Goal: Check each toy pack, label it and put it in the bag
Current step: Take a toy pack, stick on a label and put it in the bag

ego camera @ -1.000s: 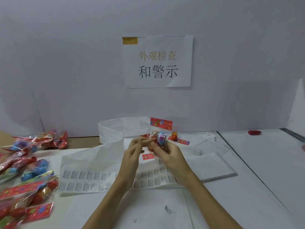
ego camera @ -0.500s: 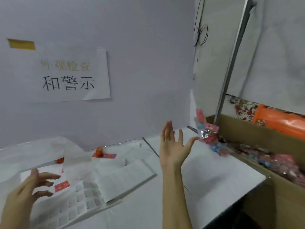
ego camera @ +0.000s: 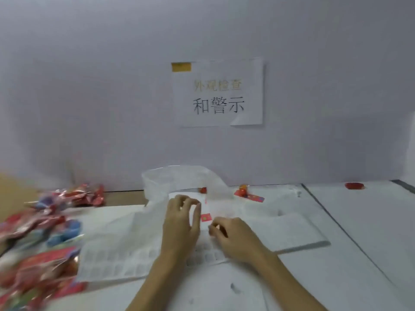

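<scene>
Nearest, a blurred heap of red and blue cellophane-wrapped toy packs (ego camera: 38, 254) lies at the left edge of the white surface (ego camera: 336, 277). Beside it, both hands hover over the white sheet of printed labels (ego camera: 125, 259). The left hand (ego camera: 182, 223) has loosely curled fingers holding nothing; the right hand (ego camera: 233, 236) is curled too, though whether it pinches a label cannot be told. Between them lies a small red sticker (ego camera: 206, 217). Behind stands the translucent white plastic bag (ego camera: 179, 178), mouth open, below a white paper wall sign (ego camera: 219, 93).
</scene>
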